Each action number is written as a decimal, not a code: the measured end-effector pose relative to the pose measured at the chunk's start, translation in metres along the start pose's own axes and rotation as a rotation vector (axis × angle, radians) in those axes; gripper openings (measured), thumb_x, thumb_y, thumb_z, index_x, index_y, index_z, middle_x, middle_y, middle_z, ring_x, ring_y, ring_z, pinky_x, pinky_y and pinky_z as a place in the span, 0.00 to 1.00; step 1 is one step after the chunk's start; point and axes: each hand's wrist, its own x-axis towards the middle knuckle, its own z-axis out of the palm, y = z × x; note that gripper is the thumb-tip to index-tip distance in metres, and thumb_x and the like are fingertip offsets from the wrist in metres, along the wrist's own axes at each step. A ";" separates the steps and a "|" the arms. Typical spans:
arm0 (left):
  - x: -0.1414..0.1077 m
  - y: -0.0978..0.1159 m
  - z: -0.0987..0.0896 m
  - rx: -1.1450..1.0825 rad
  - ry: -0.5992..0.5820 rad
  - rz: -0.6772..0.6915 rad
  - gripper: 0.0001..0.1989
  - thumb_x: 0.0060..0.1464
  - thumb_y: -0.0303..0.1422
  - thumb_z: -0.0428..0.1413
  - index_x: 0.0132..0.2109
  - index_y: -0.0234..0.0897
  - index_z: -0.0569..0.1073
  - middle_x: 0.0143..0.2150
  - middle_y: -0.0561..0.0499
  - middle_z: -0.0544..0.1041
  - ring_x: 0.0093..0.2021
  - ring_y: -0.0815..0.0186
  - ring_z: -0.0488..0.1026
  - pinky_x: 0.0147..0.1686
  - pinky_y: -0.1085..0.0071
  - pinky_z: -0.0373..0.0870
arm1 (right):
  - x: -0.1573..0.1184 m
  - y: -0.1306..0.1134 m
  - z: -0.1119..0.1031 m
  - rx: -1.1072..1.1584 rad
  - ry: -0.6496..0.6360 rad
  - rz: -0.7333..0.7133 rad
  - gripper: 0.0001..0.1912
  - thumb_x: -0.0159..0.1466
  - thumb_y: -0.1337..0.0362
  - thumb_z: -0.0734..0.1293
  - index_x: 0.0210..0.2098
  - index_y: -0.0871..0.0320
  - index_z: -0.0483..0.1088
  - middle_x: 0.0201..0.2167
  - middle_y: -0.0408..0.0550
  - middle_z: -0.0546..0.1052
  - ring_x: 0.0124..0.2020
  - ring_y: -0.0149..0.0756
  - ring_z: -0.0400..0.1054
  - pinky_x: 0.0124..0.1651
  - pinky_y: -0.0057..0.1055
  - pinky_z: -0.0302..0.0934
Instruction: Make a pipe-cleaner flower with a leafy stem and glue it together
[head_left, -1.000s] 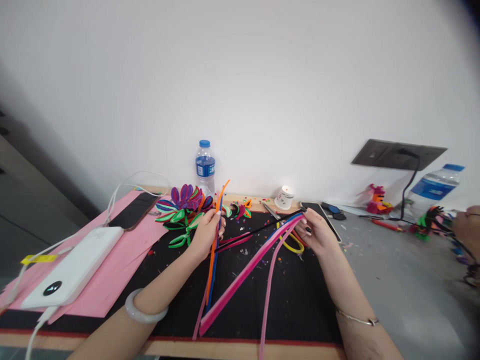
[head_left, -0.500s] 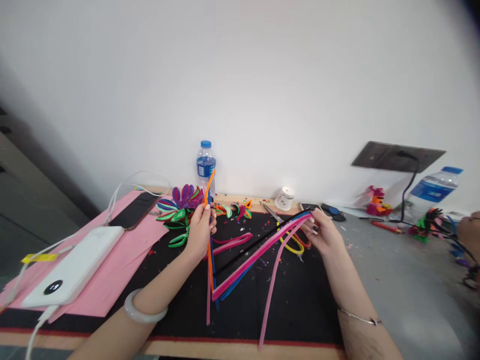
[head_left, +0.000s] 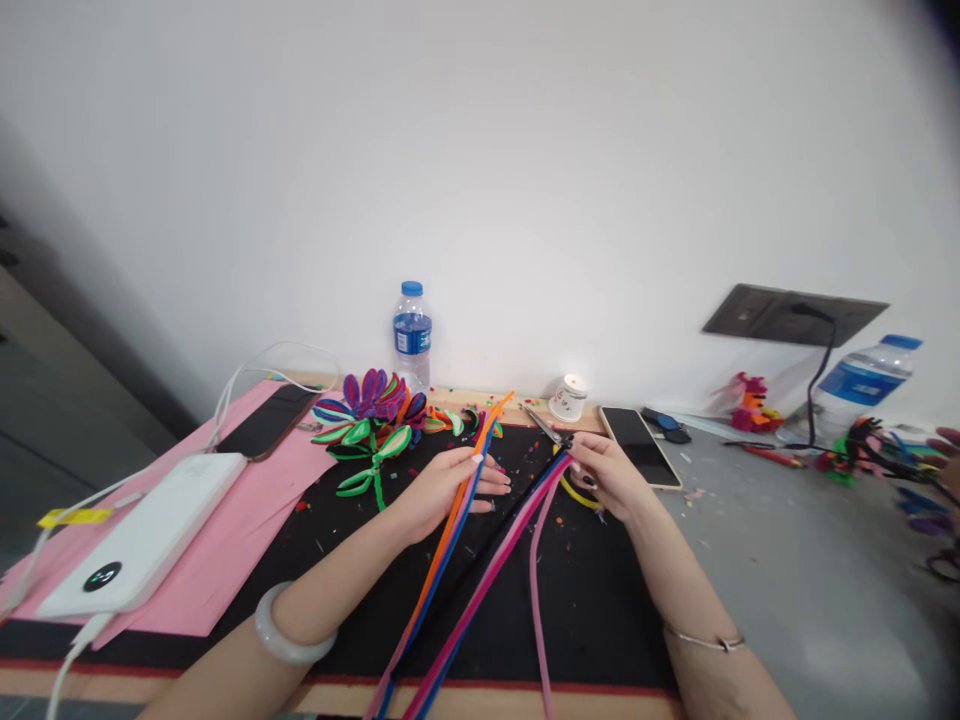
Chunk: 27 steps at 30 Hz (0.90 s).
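Note:
My left hand (head_left: 454, 488) holds several orange, blue and pink pipe cleaners (head_left: 448, 535) under its thumb, its other fingers stretched out beneath them. My right hand (head_left: 604, 470) pinches the upper ends of a bundle of pink, blue and black pipe cleaners (head_left: 504, 550). Both bundles slant down to the near edge, and a single pink pipe cleaner (head_left: 537, 600) hangs apart below my right hand. Scissors (head_left: 541, 426) with yellow handles lie behind the right fingers, partly hidden. Flowers made of pipe cleaners (head_left: 373, 415), with green leaves, lie beyond my left hand.
A black mat (head_left: 600, 600) with scraps lies below. At left are pink sheets (head_left: 225, 560), a white power bank (head_left: 150, 535) and a phone (head_left: 268, 420). Behind stand a water bottle (head_left: 412, 340) and a paper cup (head_left: 568, 398). Another phone (head_left: 641, 445) lies right; another person's hand (head_left: 946, 445) shows.
My hands have come closer together, the right moving left and uncovering the phone. The left hand has lowered and its fingers have stretched out. The bundles now reach down past the near edge.

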 end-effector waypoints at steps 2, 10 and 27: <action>-0.001 -0.004 0.005 0.028 -0.025 -0.023 0.14 0.52 0.39 0.52 0.40 0.33 0.68 0.43 0.39 0.75 0.44 0.59 0.72 0.37 0.67 0.69 | 0.000 0.004 0.006 -0.094 0.022 -0.012 0.12 0.52 0.63 0.69 0.21 0.60 0.62 0.12 0.37 0.64 0.11 0.19 0.49 0.15 0.20 0.38; 0.001 -0.017 0.019 0.200 -0.042 0.063 0.15 0.52 0.39 0.52 0.44 0.34 0.71 0.39 0.46 0.75 0.38 0.64 0.72 0.38 0.69 0.66 | 0.002 0.013 0.016 -0.249 0.051 -0.093 0.11 0.53 0.59 0.67 0.24 0.59 0.64 0.14 0.37 0.65 0.12 0.21 0.51 0.15 0.21 0.42; -0.002 -0.022 0.029 0.030 -0.166 -0.027 0.15 0.52 0.39 0.51 0.40 0.30 0.69 0.38 0.41 0.74 0.29 0.67 0.73 0.32 0.67 0.70 | 0.002 0.020 0.027 -0.245 0.062 -0.151 0.10 0.54 0.58 0.66 0.27 0.60 0.68 0.15 0.38 0.65 0.14 0.22 0.52 0.16 0.22 0.44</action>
